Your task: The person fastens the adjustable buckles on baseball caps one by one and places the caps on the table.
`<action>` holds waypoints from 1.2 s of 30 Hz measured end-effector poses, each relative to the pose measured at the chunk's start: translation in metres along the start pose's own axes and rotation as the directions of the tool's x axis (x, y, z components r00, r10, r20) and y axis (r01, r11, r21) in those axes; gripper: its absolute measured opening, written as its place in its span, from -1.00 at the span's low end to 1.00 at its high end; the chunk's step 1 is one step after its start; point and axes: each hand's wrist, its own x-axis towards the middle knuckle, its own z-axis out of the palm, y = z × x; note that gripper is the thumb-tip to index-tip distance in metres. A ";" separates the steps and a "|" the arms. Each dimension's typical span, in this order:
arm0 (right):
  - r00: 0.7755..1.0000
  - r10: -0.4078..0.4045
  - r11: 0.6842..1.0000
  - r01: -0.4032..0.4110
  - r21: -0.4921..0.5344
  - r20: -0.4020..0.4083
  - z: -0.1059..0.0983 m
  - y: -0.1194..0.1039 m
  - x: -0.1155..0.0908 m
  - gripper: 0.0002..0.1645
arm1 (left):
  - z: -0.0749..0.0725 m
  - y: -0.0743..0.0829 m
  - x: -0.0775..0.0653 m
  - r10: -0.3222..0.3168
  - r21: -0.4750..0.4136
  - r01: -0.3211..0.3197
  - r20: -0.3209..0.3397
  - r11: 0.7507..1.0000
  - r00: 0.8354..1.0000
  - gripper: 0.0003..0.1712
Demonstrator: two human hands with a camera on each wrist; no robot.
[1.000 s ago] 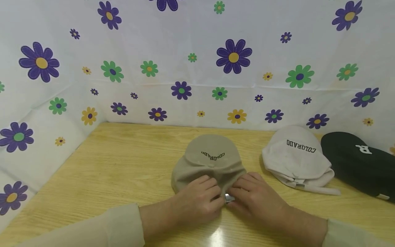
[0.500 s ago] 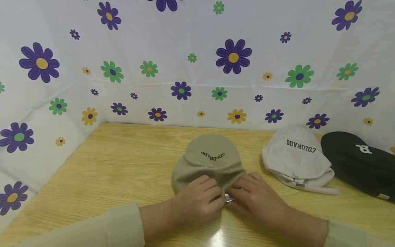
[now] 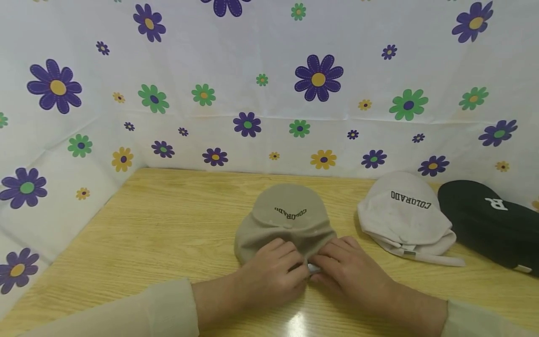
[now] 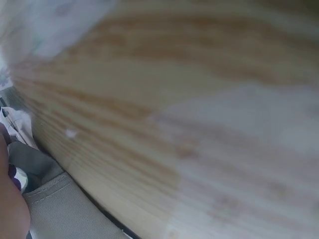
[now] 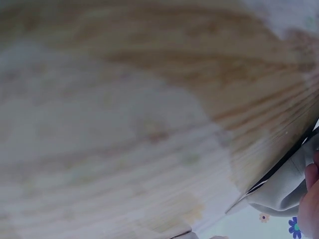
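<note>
A khaki baseball cap (image 3: pixel 294 238) lies on the table with its COLORADO lettering upside down and its back toward me. My left hand (image 3: pixel 273 274) grips the back edge from the left, fingers curled into the fabric. From the right, my right hand (image 3: pixel 355 269) pinches the same back edge. A small shiny metal buckle (image 3: pixel 313 268) shows in the narrow gap between the hands; most of the strap is hidden. In the left wrist view, part of the cap (image 4: pixel 70 206) lies beside the hand (image 4: pixel 12 209). The right wrist view catches the cap (image 5: pixel 279 191) by the fingers (image 5: pixel 310 199).
To the right rests a pale COLORADO cap (image 3: pixel 404 206), its strap toward me. Beside it, a black cap (image 3: pixel 467 210) with a white letter R reaches the frame's edge. A flower-print cloth (image 3: pixel 269 51) hangs behind and left of the wooden table (image 3: pixel 168 220).
My left hand has shifted very slightly right, toward the buckle, and the buckle's shine has dimmed. The cap and my right hand stay nearly still.
</note>
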 end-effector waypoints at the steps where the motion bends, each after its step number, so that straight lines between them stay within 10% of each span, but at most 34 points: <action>1: 1.000 0.009 1.000 -0.009 -0.003 0.003 0.000 0.000 0.000 -0.66 | 0.000 0.001 0.000 -0.018 0.015 0.018 0.010 1.000 1.000 -0.90; 12: 0.998 0.062 0.998 -0.063 0.004 0.023 -0.001 -0.001 0.000 -0.67 | -0.002 0.002 -0.001 -0.049 0.064 0.045 0.067 0.997 0.997 -0.88; 36: 0.999 0.031 0.999 -0.031 0.015 -0.027 -0.001 -0.002 0.000 -0.66 | 0.000 0.001 0.001 -0.029 0.081 0.037 -0.094 0.996 0.995 -0.79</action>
